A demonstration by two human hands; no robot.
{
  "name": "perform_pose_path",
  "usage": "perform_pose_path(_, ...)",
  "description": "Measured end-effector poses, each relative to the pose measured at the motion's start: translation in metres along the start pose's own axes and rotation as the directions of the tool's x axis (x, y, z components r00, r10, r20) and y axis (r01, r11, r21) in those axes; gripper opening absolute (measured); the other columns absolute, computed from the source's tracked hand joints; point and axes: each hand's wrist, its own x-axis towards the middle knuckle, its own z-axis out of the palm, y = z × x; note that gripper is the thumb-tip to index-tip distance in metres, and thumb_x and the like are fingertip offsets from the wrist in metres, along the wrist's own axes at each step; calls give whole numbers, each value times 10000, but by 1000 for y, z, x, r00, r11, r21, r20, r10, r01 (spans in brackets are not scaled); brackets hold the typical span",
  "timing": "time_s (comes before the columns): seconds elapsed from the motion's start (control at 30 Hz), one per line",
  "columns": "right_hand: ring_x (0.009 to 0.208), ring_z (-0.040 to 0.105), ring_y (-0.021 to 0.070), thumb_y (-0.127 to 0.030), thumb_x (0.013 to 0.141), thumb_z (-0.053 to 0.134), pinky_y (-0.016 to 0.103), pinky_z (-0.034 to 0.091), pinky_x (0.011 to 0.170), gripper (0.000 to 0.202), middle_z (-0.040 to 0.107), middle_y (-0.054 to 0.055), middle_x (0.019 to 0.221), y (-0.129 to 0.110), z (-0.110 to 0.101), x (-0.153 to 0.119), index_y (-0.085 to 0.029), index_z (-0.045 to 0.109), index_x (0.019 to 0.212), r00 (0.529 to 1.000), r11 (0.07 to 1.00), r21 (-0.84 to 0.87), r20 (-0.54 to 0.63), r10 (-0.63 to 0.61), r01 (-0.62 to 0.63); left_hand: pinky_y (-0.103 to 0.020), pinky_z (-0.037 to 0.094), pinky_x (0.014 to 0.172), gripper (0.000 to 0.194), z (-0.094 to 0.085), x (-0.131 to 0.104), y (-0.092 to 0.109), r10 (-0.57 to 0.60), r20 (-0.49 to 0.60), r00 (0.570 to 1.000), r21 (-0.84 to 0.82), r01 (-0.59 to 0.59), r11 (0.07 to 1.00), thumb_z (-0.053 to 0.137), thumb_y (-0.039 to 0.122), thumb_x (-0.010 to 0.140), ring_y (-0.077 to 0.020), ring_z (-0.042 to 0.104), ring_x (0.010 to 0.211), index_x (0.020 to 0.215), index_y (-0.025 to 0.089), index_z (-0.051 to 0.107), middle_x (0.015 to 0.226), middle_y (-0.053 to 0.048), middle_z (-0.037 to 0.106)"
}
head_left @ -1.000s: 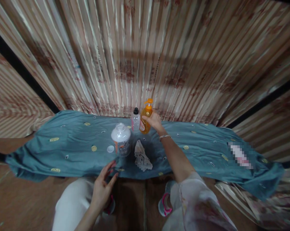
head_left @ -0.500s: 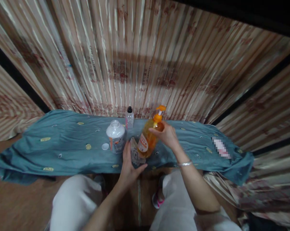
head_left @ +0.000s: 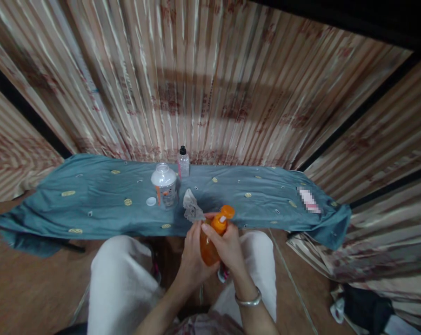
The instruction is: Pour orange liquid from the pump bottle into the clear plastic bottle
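Cradling the amber pump bottle [head_left: 209, 251] in both hands, the person has it just off the near edge of the cloth-covered bench [head_left: 102, 204], as the head view shows. Its long axis runs from a base low and close to the body up to the orange pump head [head_left: 226, 213], which leans toward the right side; the exact tilt is hard to judge. The right hand [head_left: 230, 246] is nearer the pump head, closed round the upper body with its thumb across the front. The left hand [head_left: 192, 253] wraps the left side and lower part. Just beyond lies a crumpled rag [head_left: 192, 208]; farther left stand the open jar [head_left: 164, 185], with a white cap [head_left: 150, 201] beside it, and the black-topped bottle [head_left: 183, 165] behind.

Against half a second ago, the pump bottle has come from above the rag toward the body. Then only the right hand gripped it, the left spread alongside; now both clasp it. The jar, cap and black-topped bottle keep their places.
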Motion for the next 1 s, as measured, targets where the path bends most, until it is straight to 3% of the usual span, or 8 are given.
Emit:
perform_pose_path(0.13,982,677,245,-326,720,702,415,509,933,195,749,55,956,2,3,-8,-214,689,880,1000,987,163,28,-10,6,-539,428,1053,970,-13,-7,9,-57,68,996,-54,61,997,692,191,615,-360,442,1312,1460,167,217,1404,-187,425)
perform_pose_path(0.27,1045,656,252,-296,692,734,441,464,1003,131,739,40,1006,-3,-5,-6,-250,709,811,986,969,245,150,-76,38,-513,384,1108,966,-32,7,28,-82,199,977,-283,137,949,717,174,575,-342,450,1312,1438,207,285,1412,-142,443)
perform_pose_path(0.47,1181,594,259,-437,669,780,434,428,1039,400,685,58,1203,-6,-20,9,-255,698,1016,898,938,337,433,-78,-81,-463,410,1105,1089,-49,10,44,-164,441,882,-522,401,753,695,170,610,-317,463,1326,1499,194,67,1468,-158,401)
perform_pose_path(0.57,1154,601,254,-481,602,817,417,442,1012,563,668,69,1204,-4,-21,14,-254,651,1089,928,950,313,358,-100,-18,-491,350,1143,1070,-49,6,41,-228,419,879,-480,428,766,706,201,610,-332,408,1366,1484,166,91,1484,-180,369)
perform_pose_path(0.7,1004,626,216,-443,602,829,392,451,967,466,692,60,1072,-7,-23,12,-224,651,973,975,987,117,179,-133,113,-494,357,1137,1026,-51,7,37,-265,356,896,-383,399,833,693,172,595,-327,429,1348,1461,168,142,1438,-169,425)
perform_pose_path(0.8,996,629,211,-453,661,791,383,464,944,403,698,62,1096,-12,-29,11,-225,665,969,955,986,161,283,-93,48,-464,394,1113,984,-55,9,38,-234,390,891,-449,406,796,690,188,602,-315,474,1310,1448,173,189,1407,-152,462)
perform_pose_path(0.9,1057,628,229,-530,720,719,389,463,955,404,691,71,1154,-15,-34,14,-237,684,997,877,958,280,473,-84,-60,-436,421,1089,918,-57,12,40,-187,453,872,-554,440,707,699,229,633,-312,477,1307,1426,178,240,1401,-143,474)
perform_pose_path(1.0,1078,621,235,-558,689,733,399,451,974,490,678,74,1178,-14,-33,17,-252,668,1067,869,960,281,479,-122,-20,-435,413,1095,939,-55,14,40,-201,440,875,-545,438,714,713,216,624,-306,480,1304,1426,179,226,1403,-144,468)
